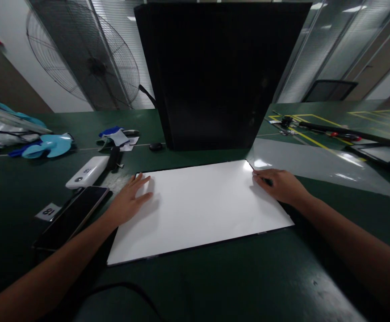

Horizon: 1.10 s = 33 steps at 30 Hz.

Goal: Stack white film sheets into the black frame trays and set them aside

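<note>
A flat white rectangular sheet point(198, 205) with a thin dark edging lies on the green table in front of me. My left hand point(127, 201) rests at its far left corner, fingers spread over the edge and thumb on the white surface. At the far right corner, my right hand point(280, 184) has its thumb and fingertips drawn together on the edge of the sheet. Behind the sheet stands a large black panel point(218, 76), leaning upright. To the right of it, a clear glossy film point(315, 163) lies flat on the table.
On the left lie a phone point(77, 214), a white device point(87, 172) and a number label point(48, 212). Light blue fan blades point(52, 145) and a fan cage point(84, 53) stand farther back. A long black rod point(349, 130) lies right. A dark cable point(127, 285) crosses the near edge.
</note>
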Available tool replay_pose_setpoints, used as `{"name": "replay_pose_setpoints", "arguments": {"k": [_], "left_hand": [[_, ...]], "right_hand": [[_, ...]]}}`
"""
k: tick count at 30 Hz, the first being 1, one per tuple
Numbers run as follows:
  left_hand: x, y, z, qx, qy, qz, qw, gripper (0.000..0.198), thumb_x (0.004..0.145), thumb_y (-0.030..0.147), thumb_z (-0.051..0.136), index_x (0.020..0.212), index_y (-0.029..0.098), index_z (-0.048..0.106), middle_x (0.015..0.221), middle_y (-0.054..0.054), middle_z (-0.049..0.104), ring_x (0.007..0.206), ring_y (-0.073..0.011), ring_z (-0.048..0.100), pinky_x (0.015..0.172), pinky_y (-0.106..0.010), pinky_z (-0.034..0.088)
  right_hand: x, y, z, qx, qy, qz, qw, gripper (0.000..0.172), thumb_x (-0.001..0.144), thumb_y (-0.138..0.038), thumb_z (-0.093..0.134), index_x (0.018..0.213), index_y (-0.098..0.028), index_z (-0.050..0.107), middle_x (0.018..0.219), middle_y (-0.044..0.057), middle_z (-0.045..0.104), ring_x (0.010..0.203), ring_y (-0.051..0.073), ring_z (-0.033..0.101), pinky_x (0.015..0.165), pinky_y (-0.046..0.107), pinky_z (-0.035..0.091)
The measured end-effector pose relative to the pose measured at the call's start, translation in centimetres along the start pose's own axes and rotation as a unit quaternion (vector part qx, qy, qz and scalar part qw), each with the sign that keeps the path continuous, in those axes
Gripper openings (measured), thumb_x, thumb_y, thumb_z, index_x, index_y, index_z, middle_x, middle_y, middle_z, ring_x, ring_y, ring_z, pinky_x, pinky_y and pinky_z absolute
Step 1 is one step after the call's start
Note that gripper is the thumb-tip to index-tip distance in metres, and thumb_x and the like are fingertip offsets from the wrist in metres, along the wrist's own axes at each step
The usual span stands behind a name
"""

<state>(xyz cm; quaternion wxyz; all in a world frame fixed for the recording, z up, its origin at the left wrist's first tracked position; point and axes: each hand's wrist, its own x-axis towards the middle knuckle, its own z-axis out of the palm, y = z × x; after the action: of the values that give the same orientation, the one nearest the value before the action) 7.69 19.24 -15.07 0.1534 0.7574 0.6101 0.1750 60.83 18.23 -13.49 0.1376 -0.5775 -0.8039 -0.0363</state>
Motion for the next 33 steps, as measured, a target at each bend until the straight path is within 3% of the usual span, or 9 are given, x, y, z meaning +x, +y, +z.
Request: {"name": "replay_pose_setpoints", "arguments": {"k": [4, 7, 12, 15, 24, 29, 33], "left_hand": [[0.1, -0.1, -0.2, -0.015, -0.005, 0.013, 1.0, 0.084, 0.096, 0.073, 0.045, 0.161, 0.019, 0.046, 0.174, -0.015, 0.029, 0.164, -0.035, 0.018, 0.131, -0.057, 0.019], [0.2, -0.1, -0.1, 0.013, -0.002, 0.02, 1.0, 0.086, 0.096, 0.074, 0.045, 0.16, 0.017, 0.047, 0.174, -0.018, 0.03, 0.163, -0.0362, 0.021, 0.131, -0.057, 0.021], [0.2, 0.1, 0.4, 0.056, 0.002, 0.027, 0.998, 0.082, 0.098, 0.068, 0.045, 0.159, 0.013, 0.048, 0.174, -0.02, 0.029, 0.163, -0.0375, 0.021, 0.131, -0.058, 0.02], [0.1, 0.3, 0.6, 0.061, 0.009, 0.023, 0.998, 0.078, 0.099, 0.065, 0.043, 0.159, 0.015, 0.048, 0.174, -0.018, 0.03, 0.163, -0.0382, 0.021, 0.131, -0.059, 0.021], [0.1, 0.4, 0.6, 0.057, 0.001, 0.024, 0.998, 0.078, 0.099, 0.062, 0.039, 0.159, 0.012, 0.046, 0.175, -0.02, 0.026, 0.164, -0.0384, 0.018, 0.131, -0.059, 0.018], [0.2, 0.1, 0.8, 0.062, 0.007, 0.025, 0.998, 0.068, 0.101, 0.053, 0.043, 0.158, 0.016, 0.047, 0.175, -0.017, 0.029, 0.164, -0.0356, 0.02, 0.131, -0.058, 0.02], [0.2, -0.1, 0.8, 0.066, 0.012, 0.024, 0.997, 0.066, 0.101, 0.05, 0.046, 0.158, 0.017, 0.048, 0.174, -0.017, 0.03, 0.163, -0.0373, 0.02, 0.13, -0.061, 0.021]], "right_hand": [[0.0, 0.6, -0.1, -0.018, 0.011, -0.001, 1.0, 0.049, 0.105, -0.05, 0.04, 0.122, -0.024, 0.079, 0.126, 0.007, 0.076, 0.118, 0.03, 0.071, 0.105, 0.053, 0.058], [0.0, 2.8, 0.1, -0.019, 0.048, 0.027, 0.998, 0.05, 0.105, -0.049, 0.041, 0.128, -0.023, 0.076, 0.133, 0.009, 0.073, 0.124, 0.031, 0.068, 0.109, 0.054, 0.055], [0.2, 7.9, 1.8, -0.042, 0.036, 0.133, 0.99, 0.067, 0.102, -0.057, 0.045, 0.152, -0.015, 0.058, 0.16, 0.018, 0.05, 0.15, 0.037, 0.044, 0.123, 0.058, 0.038], [0.3, 9.6, 2.7, -0.049, 0.016, 0.182, 0.982, 0.079, 0.099, -0.067, 0.045, 0.152, -0.01, 0.056, 0.155, 0.025, 0.052, 0.142, 0.042, 0.053, 0.115, 0.062, 0.045], [0.4, 8.8, 1.8, -0.074, -0.012, 0.241, 0.967, 0.084, 0.095, -0.082, 0.038, 0.151, -0.022, 0.059, 0.148, 0.024, 0.057, 0.13, 0.048, 0.057, 0.1, 0.07, 0.048], [0.6, 8.2, 1.0, -0.068, 0.004, 0.267, 0.961, 0.076, 0.099, -0.07, 0.044, 0.15, -0.015, 0.06, 0.143, 0.026, 0.06, 0.128, 0.045, 0.057, 0.102, 0.06, 0.048], [0.4, 7.4, -0.3, -0.018, 0.042, 0.316, 0.948, 0.071, 0.101, -0.061, 0.044, 0.146, -0.009, 0.063, 0.128, 0.028, 0.068, 0.112, 0.04, 0.065, 0.091, 0.05, 0.049]]}}
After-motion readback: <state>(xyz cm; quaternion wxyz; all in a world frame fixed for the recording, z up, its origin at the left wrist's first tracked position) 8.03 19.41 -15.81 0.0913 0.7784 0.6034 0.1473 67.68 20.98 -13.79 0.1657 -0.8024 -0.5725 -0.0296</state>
